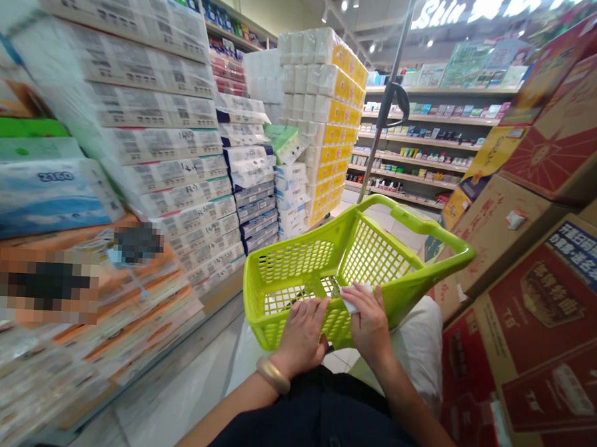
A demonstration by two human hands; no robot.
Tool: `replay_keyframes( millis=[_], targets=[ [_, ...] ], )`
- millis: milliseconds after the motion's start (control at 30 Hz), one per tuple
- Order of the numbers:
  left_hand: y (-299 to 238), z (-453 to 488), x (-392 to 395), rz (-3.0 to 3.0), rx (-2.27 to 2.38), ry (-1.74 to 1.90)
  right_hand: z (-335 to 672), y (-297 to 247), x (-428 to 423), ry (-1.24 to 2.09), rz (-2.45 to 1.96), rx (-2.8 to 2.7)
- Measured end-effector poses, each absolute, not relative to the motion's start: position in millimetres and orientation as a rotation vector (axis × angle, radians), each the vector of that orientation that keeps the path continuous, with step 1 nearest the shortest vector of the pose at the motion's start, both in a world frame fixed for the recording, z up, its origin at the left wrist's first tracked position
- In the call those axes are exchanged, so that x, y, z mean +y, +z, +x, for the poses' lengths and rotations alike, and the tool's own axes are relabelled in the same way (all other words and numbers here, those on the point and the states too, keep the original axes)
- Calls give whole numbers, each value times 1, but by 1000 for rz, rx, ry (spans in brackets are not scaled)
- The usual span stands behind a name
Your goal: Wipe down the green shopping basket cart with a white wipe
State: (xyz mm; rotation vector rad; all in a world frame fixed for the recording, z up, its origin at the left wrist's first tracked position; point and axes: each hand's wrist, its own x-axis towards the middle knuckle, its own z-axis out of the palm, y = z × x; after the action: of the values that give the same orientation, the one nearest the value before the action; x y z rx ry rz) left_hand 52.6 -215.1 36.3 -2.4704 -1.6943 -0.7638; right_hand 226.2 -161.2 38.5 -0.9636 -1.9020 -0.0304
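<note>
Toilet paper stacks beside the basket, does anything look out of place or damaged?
Yes, a green-and-white pack sits tilted at the top of the stack of white packs. It stands out because the yellow-banded stack behind it and the other packs are squared off neatly.

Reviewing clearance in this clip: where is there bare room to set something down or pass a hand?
Pale floor tiles show between the lime-green plastic mesh basket and the stacked plastic-wrapped tissue packs. Bare mesh shows inside the basket, beyond the left hand and right hand. Red-and-brown cardboard cartons crowd the right.
</note>
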Motion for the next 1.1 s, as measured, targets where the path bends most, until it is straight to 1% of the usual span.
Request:
replay_keyframes(
  millis=[267, 367, 533, 700, 900, 1100],
  targets=[
    [44, 49, -204, -2513, -1730, -871, 283, 59, -127, -193, -1122, -1647],
    [46, 44, -198, -2525, -1735, -917, 278, 58, -127, -206, -1132, -1618],
    [47, 34, -181, -2557, -1721, -970, 248, 50, -137, -139, -1074, -1798],
    [49, 25, -157, -2533, -1757, -1038, 268, 62, -132, -219, -1117, -1739],
    [51, 15, -125, -2550, -1780, -1012, 309, 81, -128, -398, -1204, -1548],
    [57, 5, -94, -2533, -1846, -945, 295, 75, -128, -354, -1165, -1592]
  ],
)
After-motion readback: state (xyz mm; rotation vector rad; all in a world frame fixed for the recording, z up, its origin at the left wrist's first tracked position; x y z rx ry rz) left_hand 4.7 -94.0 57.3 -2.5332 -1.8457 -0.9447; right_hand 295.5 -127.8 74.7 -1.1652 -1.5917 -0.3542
